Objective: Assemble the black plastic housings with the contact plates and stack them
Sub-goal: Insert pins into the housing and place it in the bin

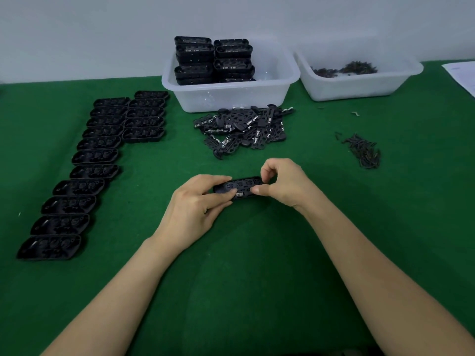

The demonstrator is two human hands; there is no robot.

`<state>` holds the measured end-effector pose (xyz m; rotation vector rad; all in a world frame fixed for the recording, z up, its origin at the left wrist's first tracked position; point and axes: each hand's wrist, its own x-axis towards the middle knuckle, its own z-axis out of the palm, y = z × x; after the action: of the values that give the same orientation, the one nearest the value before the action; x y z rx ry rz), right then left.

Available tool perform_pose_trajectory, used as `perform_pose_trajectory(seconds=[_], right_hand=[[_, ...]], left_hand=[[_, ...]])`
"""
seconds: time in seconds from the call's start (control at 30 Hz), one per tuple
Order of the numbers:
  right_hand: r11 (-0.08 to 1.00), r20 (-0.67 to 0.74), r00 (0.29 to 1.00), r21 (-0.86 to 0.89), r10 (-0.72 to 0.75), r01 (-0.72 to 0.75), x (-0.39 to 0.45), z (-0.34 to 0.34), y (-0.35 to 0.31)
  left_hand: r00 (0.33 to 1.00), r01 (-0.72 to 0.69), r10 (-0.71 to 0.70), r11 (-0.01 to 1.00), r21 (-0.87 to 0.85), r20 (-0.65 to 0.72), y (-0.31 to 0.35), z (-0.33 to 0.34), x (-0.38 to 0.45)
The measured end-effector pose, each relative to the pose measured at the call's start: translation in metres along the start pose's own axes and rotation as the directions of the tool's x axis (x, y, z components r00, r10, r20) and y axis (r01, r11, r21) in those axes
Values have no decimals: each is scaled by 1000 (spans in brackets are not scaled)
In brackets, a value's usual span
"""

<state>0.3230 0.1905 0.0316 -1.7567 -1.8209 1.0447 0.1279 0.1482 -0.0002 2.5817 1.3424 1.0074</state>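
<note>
A black plastic housing [240,187] with a contact plate in it lies between my hands at the middle of the green table. My left hand [195,209] grips its left end, thumb on top. My right hand [280,182] pinches its right end with curled fingers. Several empty black housings [95,156] lie in two rows on the left. A loose heap of contact plates [243,128] lies behind my hands. Stacked housings [213,60] fill the left side of a white bin [231,95].
A second white bin [359,83] at the back right holds small dark screws. A loose pile of screws [365,152] lies on the green mat to the right. A sheet of paper [462,75] is at the far right edge.
</note>
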Motion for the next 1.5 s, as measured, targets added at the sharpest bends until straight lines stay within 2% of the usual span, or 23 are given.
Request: perform_pose_trajectory(seconds=[0.3,0.5,0.67,0.73,0.8,0.87,0.9,0.97,1.03,1.1,1.2,1.33,1.4,1.5], right_hand=[[999,-18,1000,30,-16,17,-3,0,1],[976,-2,999,215,-46,45,-7,-8,9],[951,-71,995,298,-65,83,-8,-8,14],[972,-93,991,209,-94,111,-8,-2,14],[990,-139,982,24,-131,136,-7,8,13],[988,-172,973,-48,-153,147,-7,13,12],[989,-166,975,-17,-150,149,-6,12,12],[971,-150,981,185,-122,149,-6,4,11],[898,-195,978,413,-76,152,-5,-9,15],[833,-265,964,535,6,142,-4,-19,22],[782,-316,946,606,68,146,-1,-22,26],[800,-403,914,561,38,214,2,-17,30],[782,-445,893,577,59,235,6,-17,33],[704,-441,887,673,137,226,12,-18,38]], left_hand=[[1000,30,-30,998,-47,-3,0,0,1],[998,63,-63,995,-74,7,-1,-1,2],[997,78,-78,993,-87,5,0,-1,2],[997,75,-75,994,-81,5,0,-1,2],[997,76,-76,994,-77,5,0,-1,2],[997,77,-77,994,-73,2,0,-1,2],[997,78,-78,994,-73,0,-1,-1,2],[996,84,-84,993,-82,0,-1,-1,2],[995,102,-101,991,-91,11,-1,0,2],[991,129,-127,986,-103,32,-3,-1,3],[986,151,-143,983,-105,81,-4,-5,9],[985,116,-107,991,-59,138,-6,-12,25],[984,148,-135,983,-111,120,-12,-19,43],[988,153,-154,970,-189,6,-28,-33,88]])
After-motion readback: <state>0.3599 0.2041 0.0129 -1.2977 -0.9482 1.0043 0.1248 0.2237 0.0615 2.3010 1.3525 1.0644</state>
